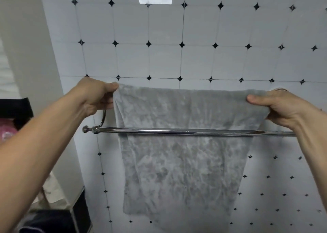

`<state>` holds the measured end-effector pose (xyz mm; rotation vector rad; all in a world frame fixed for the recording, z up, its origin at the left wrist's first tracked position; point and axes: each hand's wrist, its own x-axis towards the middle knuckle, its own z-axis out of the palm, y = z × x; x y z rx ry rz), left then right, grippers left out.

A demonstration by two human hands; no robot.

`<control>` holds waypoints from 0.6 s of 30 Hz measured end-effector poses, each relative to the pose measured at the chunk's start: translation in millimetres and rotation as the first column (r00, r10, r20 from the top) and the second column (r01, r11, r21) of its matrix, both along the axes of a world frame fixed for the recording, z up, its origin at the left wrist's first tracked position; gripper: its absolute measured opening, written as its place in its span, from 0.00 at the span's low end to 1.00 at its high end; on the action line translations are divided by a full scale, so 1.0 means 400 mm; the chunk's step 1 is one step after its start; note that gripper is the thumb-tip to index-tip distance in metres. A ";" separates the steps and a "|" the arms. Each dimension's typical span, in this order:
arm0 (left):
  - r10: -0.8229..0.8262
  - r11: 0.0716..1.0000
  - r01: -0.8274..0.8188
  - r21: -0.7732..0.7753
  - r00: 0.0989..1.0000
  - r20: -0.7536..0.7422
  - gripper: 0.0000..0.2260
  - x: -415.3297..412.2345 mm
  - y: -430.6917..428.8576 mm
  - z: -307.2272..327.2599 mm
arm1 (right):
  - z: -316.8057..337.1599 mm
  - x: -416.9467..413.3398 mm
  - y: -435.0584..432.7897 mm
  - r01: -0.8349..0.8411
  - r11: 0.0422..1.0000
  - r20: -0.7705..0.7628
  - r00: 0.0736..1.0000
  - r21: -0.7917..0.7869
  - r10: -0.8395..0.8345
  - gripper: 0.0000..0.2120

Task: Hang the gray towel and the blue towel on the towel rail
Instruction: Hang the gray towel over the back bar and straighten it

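Observation:
The gray towel (182,162) is spread flat between my two hands and hangs down behind the chrome towel rail (177,131), between the bar and the wall. My left hand (96,96) pinches the towel's upper left corner. Its upper right corner is gripped by my right hand (279,107). The towel's top edge is held above the bar, level with a tile seam. The blue towel is not in view.
The white tiled wall (194,56) with black diamond marks is right behind the rail. The rail's left bracket and knob (88,129) stick out below my left hand. A dark box and a pink item (7,132) sit at the left.

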<state>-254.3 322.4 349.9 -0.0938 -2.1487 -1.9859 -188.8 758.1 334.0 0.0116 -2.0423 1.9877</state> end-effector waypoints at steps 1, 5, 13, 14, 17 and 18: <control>-0.002 1.000 0.002 0.013 1.000 -0.004 0.06 0.002 0.007 0.001 | -0.002 0.000 -0.009 0.015 1.000 -0.019 1.000 0.005 -0.015 0.03; -0.041 0.998 0.041 0.047 0.999 0.015 0.08 0.005 0.028 -0.024 | -0.004 -0.012 -0.014 -0.099 0.991 0.015 0.995 -0.090 0.101 0.09; 0.072 0.995 -0.075 0.057 0.996 0.053 0.07 0.011 0.021 -0.082 | -0.029 -0.026 -0.011 -0.103 0.973 0.118 0.985 -0.205 0.129 0.23; 0.097 0.992 -0.099 0.075 0.995 0.026 0.06 0.010 0.019 -0.072 | -0.026 -0.029 -0.005 -0.071 0.972 0.097 0.991 -0.223 0.094 0.22; 0.111 0.986 -0.108 0.124 0.994 -0.020 0.06 0.008 0.007 -0.045 | -0.010 -0.039 0.018 0.014 0.974 0.068 0.998 -0.228 0.001 0.11; 0.100 0.987 -0.095 0.130 0.995 -0.025 0.06 0.011 0.007 -0.040 | -0.010 -0.042 0.023 0.041 0.979 0.057 0.998 -0.201 -0.030 0.09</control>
